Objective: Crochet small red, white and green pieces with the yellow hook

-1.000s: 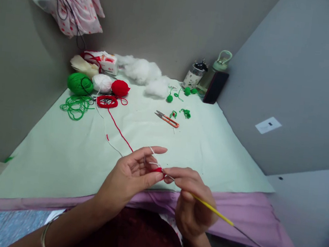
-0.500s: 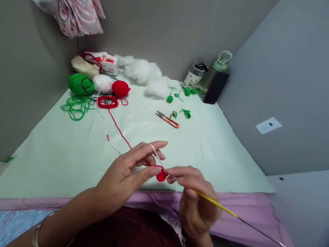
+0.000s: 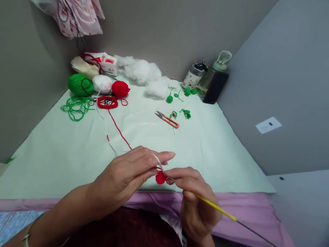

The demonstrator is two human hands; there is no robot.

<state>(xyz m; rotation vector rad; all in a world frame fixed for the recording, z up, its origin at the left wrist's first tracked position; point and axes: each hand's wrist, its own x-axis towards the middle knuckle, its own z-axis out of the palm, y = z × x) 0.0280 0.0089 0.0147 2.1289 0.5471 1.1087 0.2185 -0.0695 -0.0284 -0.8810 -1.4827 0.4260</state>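
Observation:
Between my two hands is a small round red crochet piece (image 3: 161,178). My left hand (image 3: 129,175) pinches its left edge with thumb and fingers, and a strand of white yarn (image 3: 158,160) loops over the index finger down to the piece. My right hand (image 3: 197,200) is closed around a crochet hook (image 3: 216,206) with a yellow grip and a long metal shaft. The hook's tip meets the top edge of the red piece, partly hidden by my fingers. Red yarn (image 3: 119,129) runs from the table to my left hand.
Thread snips (image 3: 167,119) with orange handles lie mid-table beside small green crochet pieces (image 3: 187,113). Green (image 3: 80,84), white (image 3: 102,84) and red (image 3: 121,89) yarn balls sit at the back left. White stuffing (image 3: 143,72), a water bottle (image 3: 214,71) and a phone (image 3: 216,88) stand along the back.
My left hand has shifted slightly down and right, its fingers straighter and lower over the red piece. The white yarn's loop has lowered with it. My right hand has barely moved.

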